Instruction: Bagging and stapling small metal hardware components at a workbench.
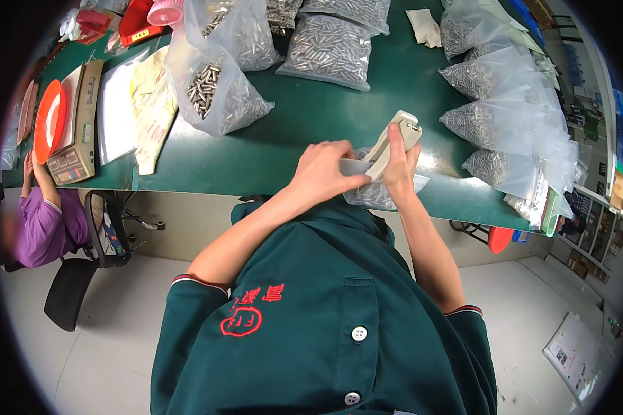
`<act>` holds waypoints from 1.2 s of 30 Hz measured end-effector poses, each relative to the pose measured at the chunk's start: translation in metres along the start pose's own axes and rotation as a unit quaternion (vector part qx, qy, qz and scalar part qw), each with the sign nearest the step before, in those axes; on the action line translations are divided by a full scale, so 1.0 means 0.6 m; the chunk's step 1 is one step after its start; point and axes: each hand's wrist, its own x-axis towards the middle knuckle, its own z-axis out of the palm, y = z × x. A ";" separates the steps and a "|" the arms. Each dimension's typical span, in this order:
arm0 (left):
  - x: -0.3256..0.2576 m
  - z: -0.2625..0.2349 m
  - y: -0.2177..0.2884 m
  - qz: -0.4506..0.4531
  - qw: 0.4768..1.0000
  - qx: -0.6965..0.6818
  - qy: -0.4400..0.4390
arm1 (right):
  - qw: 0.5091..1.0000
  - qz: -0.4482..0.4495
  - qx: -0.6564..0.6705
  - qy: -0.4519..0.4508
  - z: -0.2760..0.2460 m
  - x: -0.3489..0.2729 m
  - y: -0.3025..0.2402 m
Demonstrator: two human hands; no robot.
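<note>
At the table's near edge, my right hand (399,169) is wrapped round a beige stapler-like hand tool (407,131), its thumb along the upper arm. The tool's jaws lie over the mouth of a clear plastic bag (375,196) holding small metal pieces. My left hand (325,169) pinches the bag's gathered top beside the jaws. Whether the jaws are fully closed on the plastic cannot be made out. Part of the bag is hidden behind my hands.
Filled bags of metal pins (332,48) stand at the back of the green table (291,111); more filled bags (474,121) line the right. Left are a yellowish cloth (152,104), a scale (83,131) and an orange dish (50,121). A person in purple (45,228) sits there.
</note>
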 end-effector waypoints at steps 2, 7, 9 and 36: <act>0.003 0.011 0.019 0.098 0.973 0.197 0.074 | 1.000 0.004 0.005 0.001 -0.003 0.000 0.002; 0.019 0.021 0.024 0.085 0.971 0.217 0.044 | 1.000 -0.010 0.003 -0.002 -0.002 0.000 0.003; 0.023 0.022 0.012 0.120 0.979 0.155 0.048 | 1.000 -0.009 -0.001 0.001 -0.001 0.000 0.002; -0.028 -0.014 -0.046 0.196 0.965 0.037 0.170 | 0.999 0.037 0.029 0.012 0.040 -0.020 -0.027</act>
